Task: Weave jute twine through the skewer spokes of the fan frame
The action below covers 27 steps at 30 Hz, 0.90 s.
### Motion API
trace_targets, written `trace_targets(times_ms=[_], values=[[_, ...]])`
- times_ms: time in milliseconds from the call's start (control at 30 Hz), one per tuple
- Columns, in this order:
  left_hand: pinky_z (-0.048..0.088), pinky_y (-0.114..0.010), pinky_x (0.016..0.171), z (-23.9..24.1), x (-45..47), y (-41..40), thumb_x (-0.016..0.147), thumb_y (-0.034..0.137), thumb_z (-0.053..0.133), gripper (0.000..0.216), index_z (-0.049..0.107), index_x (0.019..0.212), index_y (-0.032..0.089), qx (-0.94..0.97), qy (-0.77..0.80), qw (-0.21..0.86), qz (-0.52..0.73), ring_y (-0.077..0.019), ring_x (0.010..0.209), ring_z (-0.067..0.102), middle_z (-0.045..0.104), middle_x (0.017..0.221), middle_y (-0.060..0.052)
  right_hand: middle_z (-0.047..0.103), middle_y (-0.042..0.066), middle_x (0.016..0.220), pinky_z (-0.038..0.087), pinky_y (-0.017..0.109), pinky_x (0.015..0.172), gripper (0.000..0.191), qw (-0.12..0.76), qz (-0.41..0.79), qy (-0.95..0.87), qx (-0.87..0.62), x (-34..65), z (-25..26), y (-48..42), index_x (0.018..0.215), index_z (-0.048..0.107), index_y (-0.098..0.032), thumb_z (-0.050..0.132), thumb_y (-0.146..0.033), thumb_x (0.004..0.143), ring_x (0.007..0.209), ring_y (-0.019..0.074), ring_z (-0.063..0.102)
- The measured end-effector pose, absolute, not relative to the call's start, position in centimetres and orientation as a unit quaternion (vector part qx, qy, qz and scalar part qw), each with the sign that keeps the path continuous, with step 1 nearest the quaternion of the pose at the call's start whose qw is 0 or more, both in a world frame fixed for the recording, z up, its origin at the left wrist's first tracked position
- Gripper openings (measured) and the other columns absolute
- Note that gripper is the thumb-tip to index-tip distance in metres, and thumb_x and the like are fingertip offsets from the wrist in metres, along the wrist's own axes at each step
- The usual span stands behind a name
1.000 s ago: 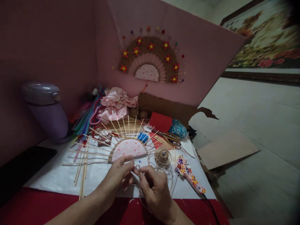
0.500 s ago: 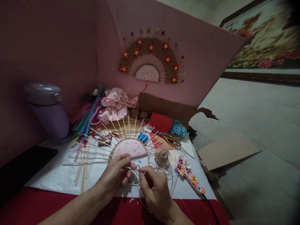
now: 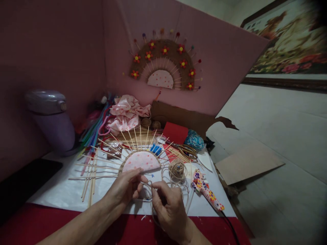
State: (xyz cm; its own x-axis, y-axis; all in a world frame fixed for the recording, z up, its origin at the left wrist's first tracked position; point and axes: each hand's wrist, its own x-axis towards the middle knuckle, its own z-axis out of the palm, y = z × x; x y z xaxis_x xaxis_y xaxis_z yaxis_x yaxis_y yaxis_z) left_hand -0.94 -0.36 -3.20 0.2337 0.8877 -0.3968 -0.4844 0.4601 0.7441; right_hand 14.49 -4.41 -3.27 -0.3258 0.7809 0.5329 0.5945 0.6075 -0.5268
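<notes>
Between my two hands runs a thin strand of jute twine (image 3: 150, 183). My right hand (image 3: 170, 204) pinches it between thumb and forefinger. My left hand (image 3: 130, 187) has its fingers curled on the twine's other side, close to the lower edge of a half-round piece (image 3: 141, 161) covered in pink spotted cloth. Thin wooden sticks (image 3: 140, 137) fan out from that piece's twine-edged curve. A ball of jute twine (image 3: 177, 169) lies just beyond my right hand, with loose loops around it.
A flower-patterned glue gun (image 3: 205, 190) with a cord lies at the right. Behind are scissors (image 3: 187, 151), blue yarn (image 3: 194, 140), red card (image 3: 175, 133) and crumpled cloth (image 3: 126, 114). A purple flask (image 3: 52, 122) stands left. A finished flowered half-round (image 3: 163, 51) hangs on the pink board.
Both hands stay nearly in place, still at the twine. My left hand and forearm have shifted very slightly; the objects on the table have not moved.
</notes>
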Motion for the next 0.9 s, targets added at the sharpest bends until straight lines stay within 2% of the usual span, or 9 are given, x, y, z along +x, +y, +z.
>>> trace_targets(times_ms=[233, 367, 533, 733, 900], values=[[0.033, -0.012, 0.030, -3.35, -1.30, -0.07, 0.081, 0.019, 0.054, 0.010, 0.056, 0.079, 0.009, 0.156, 0.417, 0.786, 0.429, -0.0057, 0.036, 0.048, 0.063, 0.059, -0.004, 0.051, -0.005, 0.049, 0.030, 0.022, 0.048, 0.015, 0.389, 0.113, -0.807, -0.429, 14.51, -3.29, -4.37, 0.091, 0.058, -0.016, 0.045, -0.015, 0.085, 0.042, 0.0088, 0.047], [0.037, -0.014, 0.030, -3.48, -1.21, -0.03, 0.085, 0.020, 0.049, 0.012, 0.054, 0.081, 0.010, 0.114, 0.391, 0.810, 0.421, -0.0092, 0.038, 0.054, 0.065, 0.060, -0.008, 0.052, -0.005, 0.049, 0.032, 0.021, 0.049, 0.015, 0.383, 0.121, -0.807, -0.433, 14.54, -3.43, -4.36, 0.091, 0.058, -0.016, 0.044, -0.015, 0.085, 0.041, 0.0086, 0.048], [0.038, -0.013, 0.031, -3.46, -0.60, -0.53, 0.083, 0.015, 0.051, 0.002, 0.051, 0.084, 0.013, 0.110, 0.373, 0.816, 0.427, -0.0080, 0.037, 0.052, 0.063, 0.058, -0.005, 0.050, -0.006, 0.048, 0.032, 0.022, 0.048, 0.018, 0.385, 0.141, -0.804, -0.432, 14.60, -3.49, -4.29, 0.098, 0.059, -0.017, 0.046, -0.016, 0.085, 0.040, 0.0088, 0.046], [0.040, -0.013, 0.036, -3.34, -0.65, -0.81, 0.080, 0.024, 0.060, 0.018, 0.049, 0.092, 0.016, 0.140, 0.371, 0.798, 0.454, -0.0061, 0.039, 0.051, 0.066, 0.067, -0.006, 0.051, -0.005, 0.049, 0.032, 0.022, 0.049, 0.020, 0.394, 0.139, -0.805, -0.420, 14.49, -3.70, -4.23, 0.099, 0.059, -0.016, 0.045, -0.014, 0.085, 0.040, 0.0092, 0.046], [0.040, -0.014, 0.033, -3.30, -1.11, -0.37, 0.082, 0.016, 0.055, 0.008, 0.050, 0.087, 0.012, 0.093, 0.396, 0.790, 0.458, -0.0069, 0.038, 0.053, 0.069, 0.076, -0.014, 0.052, -0.004, 0.050, 0.033, 0.022, 0.050, 0.016, 0.401, 0.103, -0.809, -0.417, 14.38, -3.84, -4.18, 0.092, 0.058, -0.015, 0.045, -0.013, 0.084, 0.042, 0.0094, 0.049]])
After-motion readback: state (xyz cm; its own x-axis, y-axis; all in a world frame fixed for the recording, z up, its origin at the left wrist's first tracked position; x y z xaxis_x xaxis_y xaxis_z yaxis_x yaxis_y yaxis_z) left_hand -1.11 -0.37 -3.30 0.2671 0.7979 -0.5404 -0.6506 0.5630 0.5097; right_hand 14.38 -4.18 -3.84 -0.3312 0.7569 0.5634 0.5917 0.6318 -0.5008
